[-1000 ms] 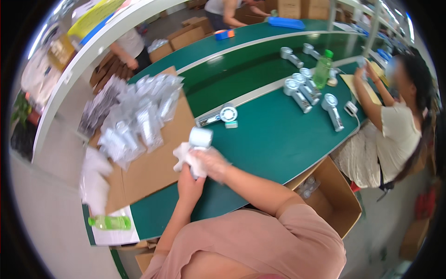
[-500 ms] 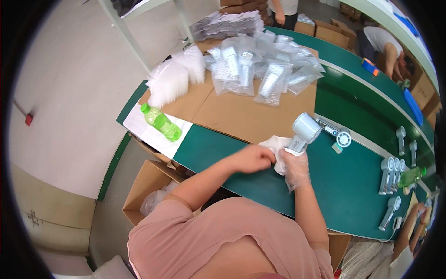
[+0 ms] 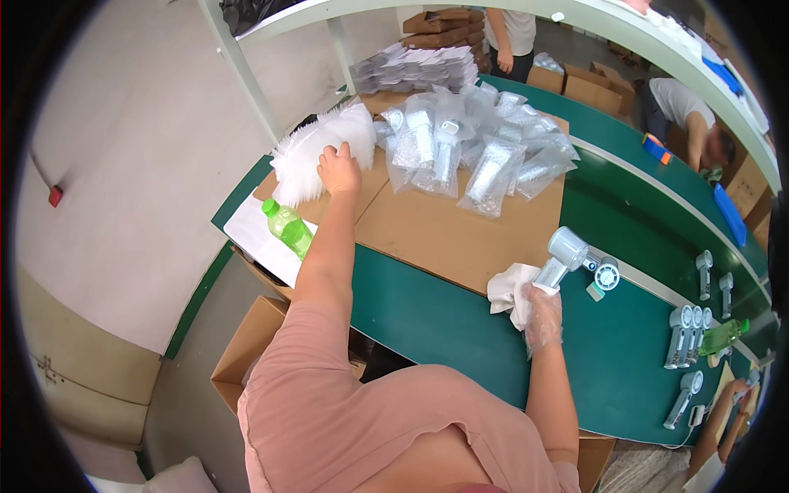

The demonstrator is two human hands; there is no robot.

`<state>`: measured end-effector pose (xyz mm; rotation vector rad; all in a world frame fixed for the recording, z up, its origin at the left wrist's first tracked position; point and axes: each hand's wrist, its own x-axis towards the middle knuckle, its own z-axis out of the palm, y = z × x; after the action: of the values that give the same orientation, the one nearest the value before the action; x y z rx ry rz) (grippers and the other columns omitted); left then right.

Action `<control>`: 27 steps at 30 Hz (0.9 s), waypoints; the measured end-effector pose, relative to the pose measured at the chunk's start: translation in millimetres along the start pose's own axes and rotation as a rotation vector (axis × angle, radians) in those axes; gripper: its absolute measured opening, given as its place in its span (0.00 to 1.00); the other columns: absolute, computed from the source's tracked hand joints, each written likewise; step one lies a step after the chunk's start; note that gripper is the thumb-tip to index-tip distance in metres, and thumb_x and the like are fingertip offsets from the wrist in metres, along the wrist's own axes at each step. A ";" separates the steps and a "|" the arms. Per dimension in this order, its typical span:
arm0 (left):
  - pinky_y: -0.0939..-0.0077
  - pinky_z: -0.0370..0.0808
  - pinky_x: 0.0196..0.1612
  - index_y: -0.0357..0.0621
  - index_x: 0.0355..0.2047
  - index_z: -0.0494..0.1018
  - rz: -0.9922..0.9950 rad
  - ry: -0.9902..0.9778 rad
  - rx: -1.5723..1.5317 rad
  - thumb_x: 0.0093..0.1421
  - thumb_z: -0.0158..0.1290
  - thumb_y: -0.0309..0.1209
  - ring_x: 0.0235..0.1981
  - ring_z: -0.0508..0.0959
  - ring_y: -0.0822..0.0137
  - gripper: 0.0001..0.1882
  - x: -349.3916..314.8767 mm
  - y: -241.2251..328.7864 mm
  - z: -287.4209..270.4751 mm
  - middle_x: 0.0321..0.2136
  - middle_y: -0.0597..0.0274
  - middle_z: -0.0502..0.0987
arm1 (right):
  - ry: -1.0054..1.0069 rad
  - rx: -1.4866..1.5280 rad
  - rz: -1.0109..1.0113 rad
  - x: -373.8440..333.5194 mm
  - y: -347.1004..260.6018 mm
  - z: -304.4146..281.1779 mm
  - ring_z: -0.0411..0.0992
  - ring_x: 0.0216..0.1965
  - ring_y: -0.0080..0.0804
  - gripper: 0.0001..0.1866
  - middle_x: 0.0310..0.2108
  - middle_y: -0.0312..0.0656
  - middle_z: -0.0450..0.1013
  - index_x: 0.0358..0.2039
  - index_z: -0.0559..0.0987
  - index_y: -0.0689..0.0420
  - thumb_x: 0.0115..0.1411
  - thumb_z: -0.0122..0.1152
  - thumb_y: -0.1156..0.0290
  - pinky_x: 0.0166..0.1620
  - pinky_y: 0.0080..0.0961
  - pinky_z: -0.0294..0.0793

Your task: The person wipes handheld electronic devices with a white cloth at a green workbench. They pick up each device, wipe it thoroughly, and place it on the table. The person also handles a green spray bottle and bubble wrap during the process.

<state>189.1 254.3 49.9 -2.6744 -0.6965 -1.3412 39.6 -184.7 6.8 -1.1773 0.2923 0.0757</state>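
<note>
While our gloved right hand grips the pale-blue handheld fan, white cloth against its handle, beside the cardboard sheet's near right corner, our left hand is at the white pouches on the sheet's left end; whether it pinches one, we cannot tell. We judge it best to steady the fan by its handle and separate pouches singly.

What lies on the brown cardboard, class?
On the cardboard lie a white pile, with the left hand at it, and clear bags holding pale devices. Behind them, the base of a grey stack is hidden. Cardboard beneath these is covered.
</note>
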 end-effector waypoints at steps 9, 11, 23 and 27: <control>0.61 0.66 0.44 0.48 0.29 0.79 -0.043 -0.095 0.211 0.55 0.49 0.32 0.43 0.70 0.56 0.09 35.7 0.9 17.8 0.39 0.57 0.73 | -0.069 0.045 0.022 -1.2 -6.3 -1.9 0.73 0.34 0.31 0.24 0.38 0.43 0.71 0.50 0.68 0.62 0.52 0.59 0.77 0.35 0.26 0.76; 0.61 0.68 0.42 0.45 0.28 0.78 -0.052 -0.002 -0.007 0.55 0.49 0.30 0.40 0.73 0.56 0.08 38.2 14.0 5.7 0.36 0.56 0.74 | -0.128 0.078 0.006 1.6 -7.0 -4.5 0.73 0.34 0.31 0.23 0.37 0.43 0.71 0.49 0.68 0.62 0.52 0.59 0.76 0.34 0.27 0.76; 0.60 0.72 0.39 0.36 0.28 0.72 0.539 -0.869 -0.728 0.50 0.59 0.29 0.37 0.75 0.49 0.10 -142.6 130.7 -118.2 0.33 0.52 0.75 | -0.159 -0.154 -0.057 -3.2 -2.3 -5.1 0.71 0.40 0.27 0.24 0.40 0.41 0.72 0.52 0.69 0.59 0.56 0.62 0.66 0.44 0.24 0.71; 0.61 0.73 0.41 0.34 0.28 0.72 0.564 -0.817 -0.751 0.48 0.61 0.31 0.39 0.74 0.48 0.13 -146.7 122.2 -117.9 0.40 0.48 0.72 | -0.193 -0.266 -0.085 5.1 0.2 -9.8 0.71 0.41 0.27 0.24 0.42 0.41 0.73 0.53 0.69 0.58 0.58 0.61 0.64 0.46 0.25 0.70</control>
<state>77.5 61.1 25.6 -3.5609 0.6996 -0.3473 42.6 -194.1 1.8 -1.4337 0.0622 0.1564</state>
